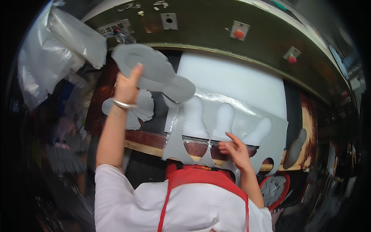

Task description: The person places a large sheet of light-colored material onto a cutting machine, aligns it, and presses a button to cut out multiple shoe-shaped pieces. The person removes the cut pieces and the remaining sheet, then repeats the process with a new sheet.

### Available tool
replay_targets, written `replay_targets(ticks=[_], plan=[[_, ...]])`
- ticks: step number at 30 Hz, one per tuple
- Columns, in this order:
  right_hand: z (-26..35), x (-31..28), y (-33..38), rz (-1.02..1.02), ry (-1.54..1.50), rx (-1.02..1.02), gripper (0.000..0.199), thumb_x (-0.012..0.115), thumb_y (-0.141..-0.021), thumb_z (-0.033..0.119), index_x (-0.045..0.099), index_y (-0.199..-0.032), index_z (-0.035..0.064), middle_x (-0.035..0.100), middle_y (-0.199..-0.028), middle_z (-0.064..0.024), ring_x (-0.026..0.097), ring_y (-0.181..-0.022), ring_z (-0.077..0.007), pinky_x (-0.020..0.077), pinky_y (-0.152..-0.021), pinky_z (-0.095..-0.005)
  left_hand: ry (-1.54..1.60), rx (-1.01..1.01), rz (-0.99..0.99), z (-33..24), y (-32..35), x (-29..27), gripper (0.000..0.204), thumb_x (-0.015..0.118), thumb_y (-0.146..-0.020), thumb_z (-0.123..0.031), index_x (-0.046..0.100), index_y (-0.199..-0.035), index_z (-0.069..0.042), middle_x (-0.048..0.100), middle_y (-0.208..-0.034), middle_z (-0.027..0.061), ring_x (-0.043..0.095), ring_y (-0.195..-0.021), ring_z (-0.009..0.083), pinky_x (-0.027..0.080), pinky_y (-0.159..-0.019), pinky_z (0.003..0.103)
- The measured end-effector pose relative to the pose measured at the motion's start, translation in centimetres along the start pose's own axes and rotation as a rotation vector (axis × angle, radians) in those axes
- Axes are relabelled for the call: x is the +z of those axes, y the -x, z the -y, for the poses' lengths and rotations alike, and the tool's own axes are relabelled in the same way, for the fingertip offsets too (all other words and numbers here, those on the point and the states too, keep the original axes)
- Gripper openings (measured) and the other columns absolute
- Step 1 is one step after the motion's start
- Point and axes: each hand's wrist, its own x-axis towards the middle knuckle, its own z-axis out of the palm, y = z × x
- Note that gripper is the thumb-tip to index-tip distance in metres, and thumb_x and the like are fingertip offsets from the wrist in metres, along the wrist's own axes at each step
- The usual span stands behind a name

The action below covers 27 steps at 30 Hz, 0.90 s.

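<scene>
My left hand [128, 87], with a bangle at the wrist, grips several grey insole-shaped pieces [154, 63] fanned over one another, thumb on top. They hang above the left side of a thin grey sheet [279, 135] with insole-shaped holes, lying partly on a white board [232, 73] and over the table's near edge. Above the sheet's near part is my right hand [236, 151], fingers apart and nothing in them; whether it touches the sheet I cannot tell. More grey cut pieces [143, 106] lie in a pile below my left hand.
A green machine beam [201, 33] with a red button [239, 34] and a second red knob [292, 59] spans the far side. Clear plastic bags [58, 58] hang at left. A dark insole-shaped object [296, 149] lies at right, above a red tub [286, 185] of grey scraps.
</scene>
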Motion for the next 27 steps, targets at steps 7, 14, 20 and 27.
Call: replay_targets(ticks=[7, 14, 20, 27], plan=[[1.4, -7.2, 4.6, -0.294, 0.054, -0.081, 0.042, 0.057, -0.093, 0.013, 0.046, -0.132, -0.0017, 0.067, -0.097, -0.0163, 0.066, -0.081, -0.0200, 0.0555, -0.072, -0.0287, -0.559, 0.228, -0.260, -8.6, -2.1, -12.6, 0.033, 0.065, -0.091, -0.022, 0.060, -0.105, 0.007, 0.066, -0.095, 0.0093, 0.064, -0.087, 0.0185, 0.050, -0.077, 0.030], [-1.8, -16.9, 5.8, -0.704, 0.466, -0.135, 0.041, 0.060, -0.091, 0.013, 0.051, -0.129, 0.0008, 0.065, -0.101, -0.0143, 0.064, -0.088, -0.0219, 0.0537, -0.075, -0.0317, -1.444, 0.062, 0.401, 9.2, 7.4, -16.2, 0.063, 0.050, -0.072, 0.011, 0.055, -0.129, -0.014, 0.057, -0.128, 0.0142, 0.051, -0.122, 0.0307, 0.039, -0.103, 0.050], [-4.1, -23.5, 7.9, -1.144, 1.287, -0.023, 0.041, 0.065, -0.085, 0.015, 0.057, -0.120, -0.0024, 0.061, -0.105, -0.0215, 0.057, -0.102, -0.0359, 0.0452, -0.090, -0.0408, -1.652, -0.013, 0.226, 11.6, 15.1, -11.2, 0.060, 0.060, -0.076, -0.005, 0.047, -0.134, -0.012, 0.046, -0.136, 0.0186, 0.044, -0.126, 0.0333, 0.035, -0.102, 0.055], [-5.1, -23.5, 7.2, -1.057, 1.388, -0.073, 0.042, 0.056, -0.095, 0.029, 0.055, -0.124, -0.0012, 0.061, -0.116, -0.0233, 0.062, -0.099, -0.0363, 0.0486, -0.086, -0.0400, -0.720, -0.314, 0.088, 9.3, 22.4, 6.6, 0.050, 0.061, -0.088, -0.030, 0.047, -0.126, 0.000, 0.061, -0.112, 0.0256, 0.058, -0.104, 0.0418, 0.048, -0.087, 0.045]])
